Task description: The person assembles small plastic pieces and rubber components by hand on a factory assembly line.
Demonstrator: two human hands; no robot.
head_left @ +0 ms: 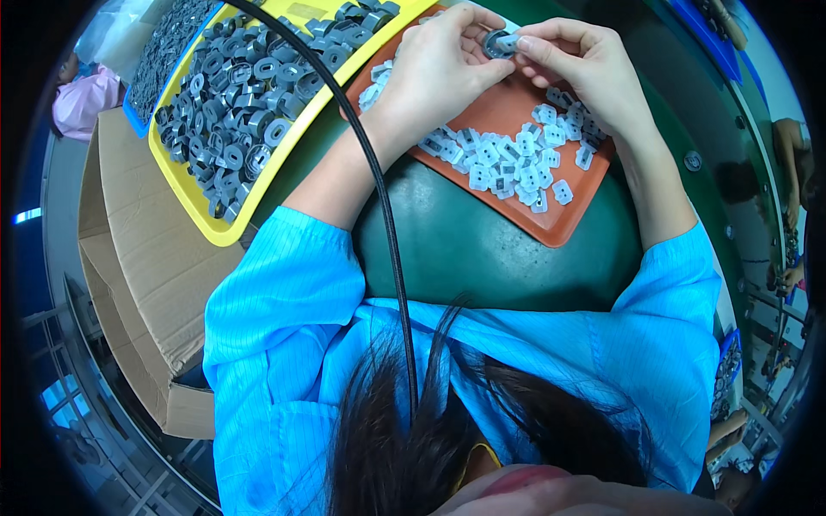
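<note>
Above the far part of an orange-brown tray (557,225), my left hand (434,73) pinches a dark grey round plastic part (494,46). My right hand (589,69) meets it there, its thumb and fingers closed on a small translucent white plastic piece (509,41). The white piece touches the grey part. Below my hands, a heap of similar white pieces (508,159) with small dark holes lies in the tray. Beyond my left forearm, many dark grey ring-shaped parts (232,155) fill a yellow tray (225,232).
A black cable (383,185) crosses the view in front of my left forearm. An open cardboard box (146,232) stands at the left, below the yellow tray. Farther left is a blue-edged bin of small dark parts (168,56). Other people's arms (787,159) show at the far right.
</note>
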